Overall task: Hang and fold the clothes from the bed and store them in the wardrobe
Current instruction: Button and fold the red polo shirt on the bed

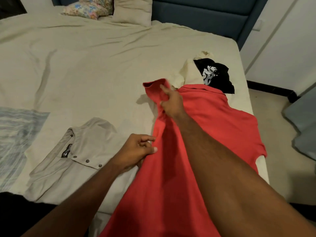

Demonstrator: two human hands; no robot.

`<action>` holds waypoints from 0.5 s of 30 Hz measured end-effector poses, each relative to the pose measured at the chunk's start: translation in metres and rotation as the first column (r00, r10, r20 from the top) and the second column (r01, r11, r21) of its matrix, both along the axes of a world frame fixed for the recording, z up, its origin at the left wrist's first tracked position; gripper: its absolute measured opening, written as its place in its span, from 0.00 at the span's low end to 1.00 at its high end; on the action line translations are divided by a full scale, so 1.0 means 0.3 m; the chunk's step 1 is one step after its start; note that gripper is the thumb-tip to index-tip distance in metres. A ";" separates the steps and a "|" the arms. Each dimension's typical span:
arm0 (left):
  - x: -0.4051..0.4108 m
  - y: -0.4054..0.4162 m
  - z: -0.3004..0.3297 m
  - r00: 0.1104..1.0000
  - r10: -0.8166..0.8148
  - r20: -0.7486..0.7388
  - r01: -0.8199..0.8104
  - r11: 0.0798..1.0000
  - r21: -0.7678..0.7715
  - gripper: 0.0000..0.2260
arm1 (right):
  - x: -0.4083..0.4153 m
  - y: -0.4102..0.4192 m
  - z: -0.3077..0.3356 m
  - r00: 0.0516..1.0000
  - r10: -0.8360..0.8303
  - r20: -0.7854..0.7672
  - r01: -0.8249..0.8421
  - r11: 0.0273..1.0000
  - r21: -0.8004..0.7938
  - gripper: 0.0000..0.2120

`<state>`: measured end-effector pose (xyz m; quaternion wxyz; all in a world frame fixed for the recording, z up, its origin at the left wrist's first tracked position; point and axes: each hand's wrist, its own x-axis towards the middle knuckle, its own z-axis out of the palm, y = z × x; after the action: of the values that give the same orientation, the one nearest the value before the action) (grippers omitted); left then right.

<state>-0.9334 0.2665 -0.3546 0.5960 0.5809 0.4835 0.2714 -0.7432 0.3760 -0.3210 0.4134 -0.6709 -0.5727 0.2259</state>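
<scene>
On cream bed (85,69), red shirt (213,120) bunched under right hand (171,104) gripping it, left hand (136,152) pinching its edge at seven o'clock, grey shirt (71,161) beside.

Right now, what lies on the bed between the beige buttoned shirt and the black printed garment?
In the head view, the red shirt lies between the beige buttoned shirt and the black printed garment, held by both hands.

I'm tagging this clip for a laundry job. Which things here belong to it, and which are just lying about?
Job: red shirt, held by both hands (left, right); beige shirt; black shirt; cream garment.
Lying about: pillows; striped cloth.
</scene>
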 end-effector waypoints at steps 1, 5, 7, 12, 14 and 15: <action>0.058 -0.007 0.003 0.999 -0.031 -0.021 0.032 0.998 0.047 0.13 | 0.058 -0.011 -0.010 0.995 -0.054 -0.079 0.056 0.998 0.020 0.37; 0.268 -0.062 -0.041 0.961 -0.208 -0.183 0.242 0.952 0.189 0.15 | 0.299 -0.125 -0.048 0.958 -0.288 -0.001 0.284 0.944 -0.171 0.31; 0.326 -0.088 -0.070 0.916 -0.260 -0.305 0.331 0.919 0.212 0.17 | 0.378 -0.192 -0.080 0.965 -0.165 0.206 0.241 0.868 -0.434 0.23; 0.350 -0.117 -0.086 0.879 -0.242 -0.411 0.355 0.908 0.224 0.18 | 0.391 -0.342 -0.119 0.980 -0.035 0.196 0.126 0.873 -0.472 0.43; 0.339 -0.132 -0.075 0.877 -0.241 -0.417 0.353 0.910 0.218 0.17 | 0.337 -0.428 -0.141 0.969 -0.167 0.182 0.215 0.934 -0.286 0.33; 0.332 -0.144 -0.068 0.876 -0.240 -0.417 0.352 0.911 0.215 0.16 | 0.299 -0.477 -0.145 0.957 -0.244 0.158 0.274 0.938 -0.212 0.27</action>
<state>-0.8339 0.2235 -0.3750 0.4354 0.7695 0.4505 0.1242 -0.6534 0.2330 -0.3644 0.3206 -0.7973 -0.4744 0.1909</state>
